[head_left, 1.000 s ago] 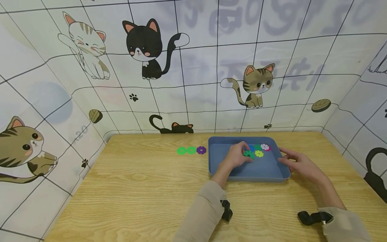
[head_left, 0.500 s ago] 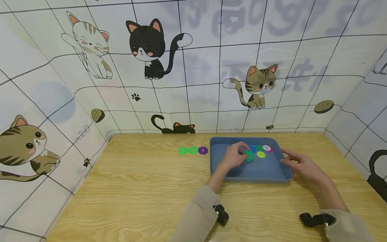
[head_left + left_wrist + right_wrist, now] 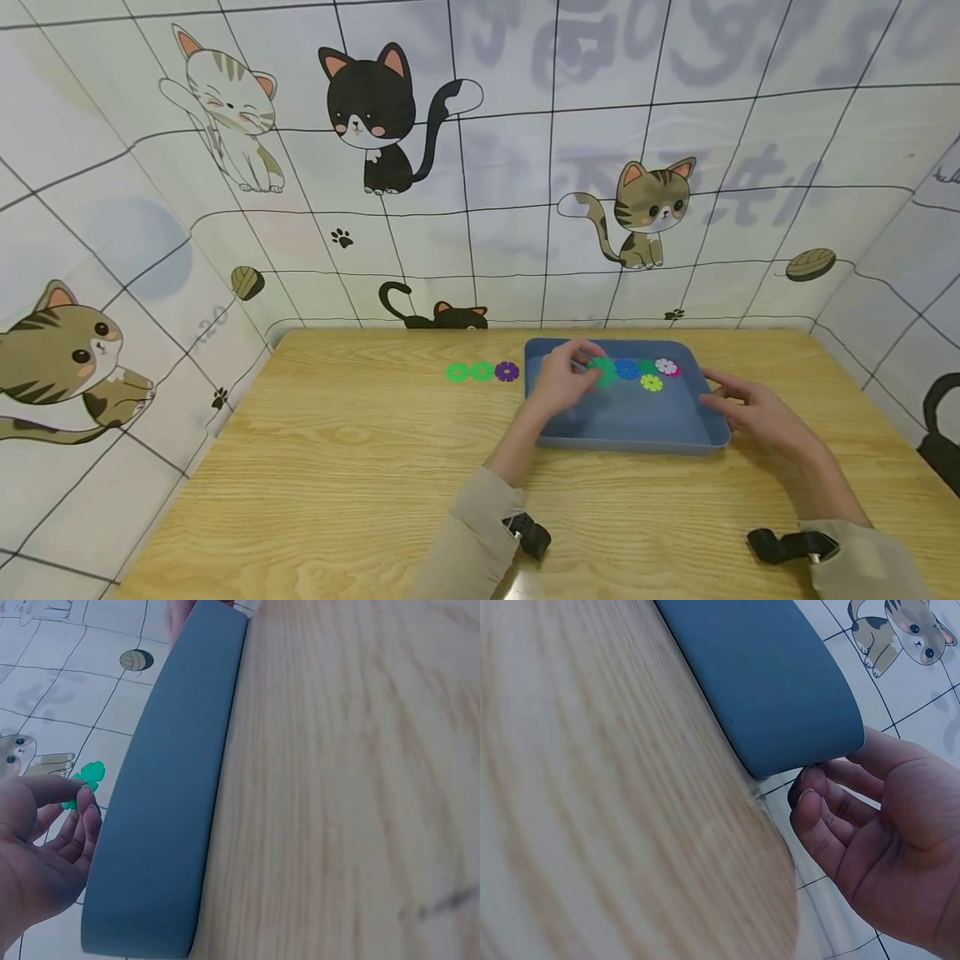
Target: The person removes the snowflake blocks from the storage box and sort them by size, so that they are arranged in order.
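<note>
My left hand (image 3: pixel 562 382) is over the left part of a blue tray (image 3: pixel 637 425), pinching a green snowflake disc (image 3: pixel 603 372) between thumb and fingers. The left wrist view shows this green disc (image 3: pixel 92 772) at the fingertips, above the tray wall (image 3: pixel 165 780). Inside the tray lie blue (image 3: pixel 627 369), yellow (image 3: pixel 652 382) and white (image 3: pixel 666 366) discs, with pink and green ones partly covered. My right hand (image 3: pixel 761 418) holds the tray's right rim; in the right wrist view its fingers (image 3: pixel 810 814) curl beside the outer wall and the thumb passes behind the rim.
Left of the tray, two light green discs (image 3: pixel 469 372) and a purple disc (image 3: pixel 507 372) lie in a row on the wooden table (image 3: pixel 337 467). A cat-print cloth (image 3: pixel 510 250) stands behind the table and at both sides.
My left hand has lifted the green disc away from the others and moved left and back with it, uncovering the blue disc. My right hand stays at the tray's rim.
</note>
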`<state>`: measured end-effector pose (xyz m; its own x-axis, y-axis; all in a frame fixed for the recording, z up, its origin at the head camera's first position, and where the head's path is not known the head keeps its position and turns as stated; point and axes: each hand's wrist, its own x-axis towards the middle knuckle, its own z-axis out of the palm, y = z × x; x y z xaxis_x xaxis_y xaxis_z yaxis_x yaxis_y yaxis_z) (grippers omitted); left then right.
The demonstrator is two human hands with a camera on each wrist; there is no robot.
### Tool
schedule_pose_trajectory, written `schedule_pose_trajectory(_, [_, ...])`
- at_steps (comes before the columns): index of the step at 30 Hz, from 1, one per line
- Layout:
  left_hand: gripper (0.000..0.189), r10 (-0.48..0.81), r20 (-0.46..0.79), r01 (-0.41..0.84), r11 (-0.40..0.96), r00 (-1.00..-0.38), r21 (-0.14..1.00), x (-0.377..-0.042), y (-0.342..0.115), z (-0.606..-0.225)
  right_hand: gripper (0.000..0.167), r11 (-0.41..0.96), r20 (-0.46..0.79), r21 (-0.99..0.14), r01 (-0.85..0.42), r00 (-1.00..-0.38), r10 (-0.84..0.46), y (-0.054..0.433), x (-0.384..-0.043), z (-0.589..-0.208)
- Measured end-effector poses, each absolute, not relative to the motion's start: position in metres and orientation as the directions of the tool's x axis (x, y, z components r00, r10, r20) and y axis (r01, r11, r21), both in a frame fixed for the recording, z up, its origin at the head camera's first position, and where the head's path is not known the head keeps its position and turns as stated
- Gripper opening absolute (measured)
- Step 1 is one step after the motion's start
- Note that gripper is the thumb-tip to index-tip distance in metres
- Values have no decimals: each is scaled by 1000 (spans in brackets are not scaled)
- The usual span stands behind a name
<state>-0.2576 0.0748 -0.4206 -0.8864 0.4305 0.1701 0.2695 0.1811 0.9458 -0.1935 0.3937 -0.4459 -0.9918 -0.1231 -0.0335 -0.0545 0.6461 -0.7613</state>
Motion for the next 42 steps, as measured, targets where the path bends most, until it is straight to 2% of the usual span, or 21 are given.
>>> schedule_pose_trajectory(7, [19,399,217,298,152,-891,942,-262,54,-415,68,636,-51,-771,-35,-992,-116,394,-193,-445])
schedule_pose_trajectory(17, [26,331,210,253,92,-920,963,-270,15,-406,68,647,-45,-761,-40,-992,-115,396,-194,-448])
schedule_pose_trajectory(22, [27,309,248,285,79,-918,955,-277,-9,-406,68,649,-53,-760,-31,-993,-109,397,-195,-449])
schedule_pose_trajectory(30, [26,258,233,274,137,-938,952,-283,-51,-411,68,647,-57,-762,-29,-992,-111,396,-195,-450])
schedule_pose_trajectory(42, [27,156,135,170,241,-978,956,-289,-109,-424,68,628,-40,-777,-50,-991,-128,396,-195,-449])
